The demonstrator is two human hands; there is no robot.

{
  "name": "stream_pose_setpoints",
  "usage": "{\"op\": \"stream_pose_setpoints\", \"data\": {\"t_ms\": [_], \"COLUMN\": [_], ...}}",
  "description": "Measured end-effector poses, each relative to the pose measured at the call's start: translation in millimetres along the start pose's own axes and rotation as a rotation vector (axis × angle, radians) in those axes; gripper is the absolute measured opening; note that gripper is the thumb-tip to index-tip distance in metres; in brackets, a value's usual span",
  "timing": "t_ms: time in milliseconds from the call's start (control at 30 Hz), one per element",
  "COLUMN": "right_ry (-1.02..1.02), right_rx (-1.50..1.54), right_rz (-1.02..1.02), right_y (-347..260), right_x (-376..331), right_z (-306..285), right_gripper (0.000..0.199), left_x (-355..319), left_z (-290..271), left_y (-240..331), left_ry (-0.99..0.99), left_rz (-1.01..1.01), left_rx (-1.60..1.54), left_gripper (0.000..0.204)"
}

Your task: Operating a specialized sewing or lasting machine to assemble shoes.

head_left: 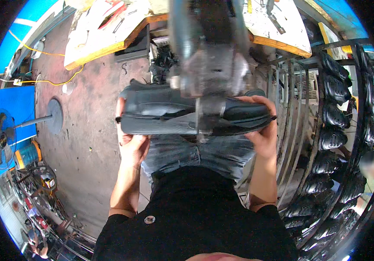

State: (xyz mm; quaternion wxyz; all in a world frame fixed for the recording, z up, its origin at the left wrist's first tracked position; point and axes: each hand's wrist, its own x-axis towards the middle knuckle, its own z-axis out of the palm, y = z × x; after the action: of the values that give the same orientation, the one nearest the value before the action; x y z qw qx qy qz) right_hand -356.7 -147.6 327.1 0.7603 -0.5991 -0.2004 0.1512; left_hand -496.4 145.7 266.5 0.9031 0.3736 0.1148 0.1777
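Item, centre of the frame: we note the left hand curled round the left end of a dark grey shoe, fingers wrapped under its sole edge, and the right hand clasped round the opposite end, thumb over the top, fingers beneath. The shoe lies on its side between both hands, held up against a blurred metal machine post that crosses in front of its middle. We judge the shoe light, its upper soft and yielding, the sole stiffer and rubbery; the two ends, where it is now gripped, look the surest places to hold it. Below it: blue denim knees and a black shirt. Upper left and upper right: a wooden-edged bench with loose white sheets. Right side: a curved metal rack carrying rows of dark shoes, close by the right forearm. Left side: a standing fan on bare floor, with a yellow cable. The post hides the shoe's middle.
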Motion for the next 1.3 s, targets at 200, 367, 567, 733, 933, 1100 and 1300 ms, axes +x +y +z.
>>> {"op": "stream_pose_setpoints", "data": {"t_ms": [200, 367, 567, 733, 933, 1100, 1300], "right_ry": [0.177, 0.223, 0.426, 0.291, 0.173, 0.081, -0.023], "right_rx": [-0.065, -0.21, 0.011, -0.003, -0.128, -0.05, -0.215], "right_rz": [-0.009, -0.125, -0.062, -0.123, -0.115, -0.073, -0.146], "right_y": [4.2, -31.9, -54.1, -54.6, -31.7, -6.9, -3.1], "right_x": [-30.6, -44.9, -51.3, -34.1, -17.1, -7.0, 6.7], "right_z": [-50.3, -78.1, -71.4, -46.6, -9.5, 17.9, 41.3], "right_gripper": [0.083, 0.064, 0.047, 0.054, 0.077, 0.076, 0.071], "left_x": [-2.6, 0.4, -11.1, -17.6, -6.8, 6.9, 12.6], "left_z": [36.1, 61.4, 51.2, 50.5, 29.5, 5.8, 9.4], "left_y": [-9.9, -31.3, -41.1, -29.6, -7.7, 10.9, 27.6], "left_ry": [-0.104, -0.249, -0.219, 0.072, 0.092, 0.117, 0.078], "left_rz": [-0.085, 0.03, -0.091, -0.267, -0.149, -0.062, 0.241], "left_rx": [0.261, 0.207, -0.016, -0.054, 0.049, 0.145, 0.749], "left_gripper": [0.103, 0.106, 0.103, 0.104, 0.105, 0.106, 0.116]}}
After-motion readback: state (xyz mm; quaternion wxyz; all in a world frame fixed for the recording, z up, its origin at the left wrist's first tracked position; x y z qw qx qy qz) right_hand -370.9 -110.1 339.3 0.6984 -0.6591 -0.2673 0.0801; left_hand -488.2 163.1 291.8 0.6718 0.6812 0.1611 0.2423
